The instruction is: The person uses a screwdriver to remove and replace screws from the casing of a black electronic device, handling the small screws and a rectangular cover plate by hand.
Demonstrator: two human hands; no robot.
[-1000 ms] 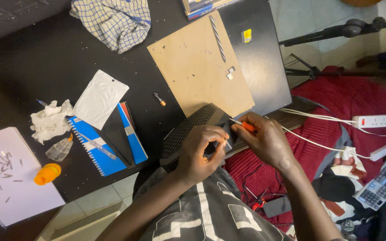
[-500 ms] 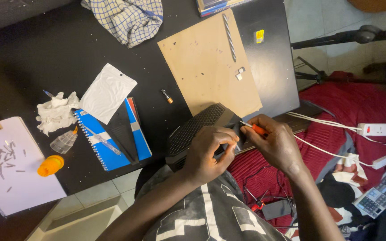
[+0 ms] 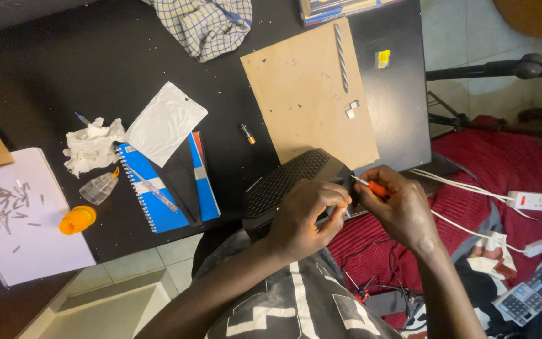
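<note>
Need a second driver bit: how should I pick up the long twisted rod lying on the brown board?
Pinch the twisted rod at mid-length, coming straight down from above. It lies flat and nearly upright in the picture on the brown board, thin and clear on both long sides, so fingers should close across its width.

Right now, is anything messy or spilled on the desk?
Yes. Small metal bits lie scattered loose on the white paper at the left, and a crumpled tissue sits beside the blue notebook.

White flat pouch (image 3: 165, 123) over blue spiral notebook; small yellow label (image 3: 382, 59) on black tabletop
</note>
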